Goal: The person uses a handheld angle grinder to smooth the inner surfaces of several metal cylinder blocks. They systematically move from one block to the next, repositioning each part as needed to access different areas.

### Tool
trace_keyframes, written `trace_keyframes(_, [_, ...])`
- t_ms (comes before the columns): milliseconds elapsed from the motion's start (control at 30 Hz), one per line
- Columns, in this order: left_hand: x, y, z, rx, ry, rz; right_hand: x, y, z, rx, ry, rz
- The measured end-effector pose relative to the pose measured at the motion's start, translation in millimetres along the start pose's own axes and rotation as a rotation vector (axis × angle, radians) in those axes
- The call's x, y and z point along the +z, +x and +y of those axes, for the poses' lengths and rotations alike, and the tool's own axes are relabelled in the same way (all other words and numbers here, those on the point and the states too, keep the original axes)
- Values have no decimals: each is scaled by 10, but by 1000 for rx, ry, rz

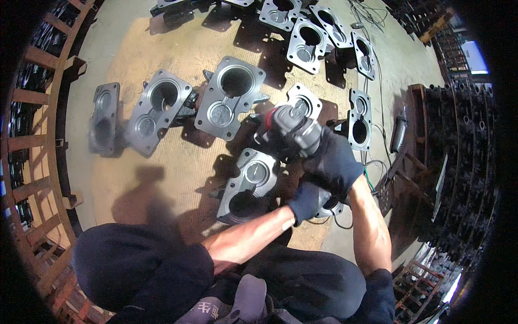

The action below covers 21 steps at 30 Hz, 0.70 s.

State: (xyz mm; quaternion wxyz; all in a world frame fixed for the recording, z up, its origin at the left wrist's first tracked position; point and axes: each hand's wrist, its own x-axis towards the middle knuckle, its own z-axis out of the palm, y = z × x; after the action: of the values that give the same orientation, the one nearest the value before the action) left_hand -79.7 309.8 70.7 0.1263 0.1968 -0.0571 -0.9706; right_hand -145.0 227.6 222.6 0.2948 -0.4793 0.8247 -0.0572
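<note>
Both my hands wear dark gloves and are closed on an angle grinder (295,128). My right hand (335,164) wraps its body just behind the grey metal head. Lower down, my left hand (310,201) grips the rear part, its fingers partly hidden. The grinder head hangs over a grey metal casting (305,96), covering much of it; whether they touch I cannot tell. Nearer to me lies another casting (249,181) with a large round bore and a round boss. Part of one more casting (332,209) shows beneath my hands.
More castings stand on the tan board (124,183): a large one (231,97), two to its left (159,110), one at right (360,120), several at the far side (307,44). Cables and a dark hand tool (399,134) lie right. Racks (32,140) of dark parts flank both sides.
</note>
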Motion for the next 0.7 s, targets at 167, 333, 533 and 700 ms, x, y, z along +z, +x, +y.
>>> trace_keyframes(167, [-61,205,189,255,852,-76,-89,161,46,-5,96,8])
trace_keyframes(333, [360,-379,202,-129,-261,168,85,-76,45,-45,73,-76])
trace_keyframes(533, [339,-287,186,-223,-692,331,31,-28,11,-46,71,-79])
trace_keyframes(700, [-159,311,38,134,577,-104,-147,201,-15,-34,65,-23])
